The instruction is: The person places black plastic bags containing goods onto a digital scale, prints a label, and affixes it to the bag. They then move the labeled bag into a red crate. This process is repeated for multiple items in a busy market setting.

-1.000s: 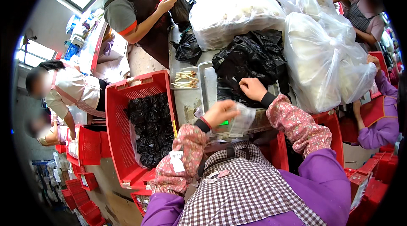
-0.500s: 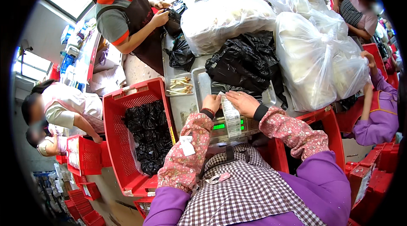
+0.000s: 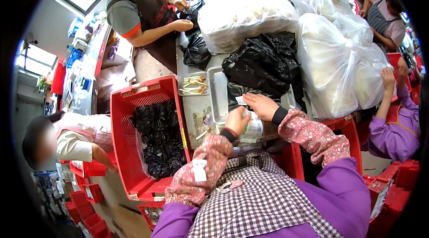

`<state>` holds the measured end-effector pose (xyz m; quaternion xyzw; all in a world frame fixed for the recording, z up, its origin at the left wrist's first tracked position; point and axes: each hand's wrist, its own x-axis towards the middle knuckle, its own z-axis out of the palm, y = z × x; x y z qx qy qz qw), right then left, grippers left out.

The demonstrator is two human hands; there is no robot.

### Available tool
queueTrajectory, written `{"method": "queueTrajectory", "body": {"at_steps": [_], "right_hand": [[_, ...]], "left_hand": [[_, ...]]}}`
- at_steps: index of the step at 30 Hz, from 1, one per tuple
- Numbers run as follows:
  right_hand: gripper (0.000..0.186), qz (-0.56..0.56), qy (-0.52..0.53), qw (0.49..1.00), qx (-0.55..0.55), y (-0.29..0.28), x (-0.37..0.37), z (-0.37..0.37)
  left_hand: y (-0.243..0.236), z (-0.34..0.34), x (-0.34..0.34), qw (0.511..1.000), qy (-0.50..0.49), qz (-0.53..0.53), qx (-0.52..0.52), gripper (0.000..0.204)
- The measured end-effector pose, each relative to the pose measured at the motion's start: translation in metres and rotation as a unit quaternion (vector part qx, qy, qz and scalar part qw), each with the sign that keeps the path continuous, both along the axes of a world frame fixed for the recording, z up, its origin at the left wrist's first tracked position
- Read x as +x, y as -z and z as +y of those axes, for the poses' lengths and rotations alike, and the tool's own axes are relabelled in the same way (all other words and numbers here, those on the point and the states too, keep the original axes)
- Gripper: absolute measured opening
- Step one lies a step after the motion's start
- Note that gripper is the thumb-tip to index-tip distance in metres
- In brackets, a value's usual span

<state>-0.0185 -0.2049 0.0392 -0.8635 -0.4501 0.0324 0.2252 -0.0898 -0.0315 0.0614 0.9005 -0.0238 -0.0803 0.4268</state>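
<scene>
My right hand lies with outstretched fingers on a black bag in a metal tray, beside a small white label. Just nearer me and to its left, my left hand has curled fingers pinched on a white label strip, somewhat blurred. Under the strip is a metal surface, partly hidden. A large crumpled black plastic sheet fills the back of the tray. To the left sits a small tray of pale, brown-tipped stalks, and a single pale stalk lies nearer me.
A red crate of black bags stands left, another right. Big translucent bags cover the table's back and right. Co-workers stand at back left, left, back right and right, in purple sleeves.
A small label now shows on the black bag under my right fingertips. My left hand, with the strip, has come down and nearer me since half a second ago. The left co-worker bends lower.
</scene>
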Motion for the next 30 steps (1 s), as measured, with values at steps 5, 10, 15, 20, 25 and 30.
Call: {"method": "queueTrajectory", "body": {"at_steps": [5, 10, 15, 20, 25, 30], "right_hand": [[0.012, -0.004, 0.049, 0.998, -0.033, -0.011, 0.006, 0.011], [0.009, 0.073, 0.193, 0.961, 0.181, -0.015, 0.022, 0.013], [0.011, 0.148, 0.27, 0.919, 0.248, -0.03, 0.077, -0.003], [0.01, -0.039, 0.126, 0.965, 0.227, -0.095, 0.028, 0.014], [0.031, -0.025, 0.034, 0.994, 0.099, -0.009, -0.002, 0.007], [0.037, -0.013, 0.041, 0.998, 0.047, 0.002, -0.004, 0.002]], "left_hand": [[-0.026, 0.005, -0.038, 0.976, 0.193, 0.019, -0.096, 0.026], [-0.044, 0.027, -0.015, 0.967, 0.165, 0.054, -0.185, 0.025], [0.002, 0.036, 0.049, 0.963, -0.083, 0.122, -0.226, 0.019], [0.069, 0.041, 0.065, 0.984, -0.139, 0.105, -0.038, 0.029], [0.055, 0.033, 0.062, 0.988, -0.137, 0.068, -0.008, 0.032], [0.023, 0.058, 0.035, 0.984, -0.063, 0.159, -0.046, 0.038]]}}
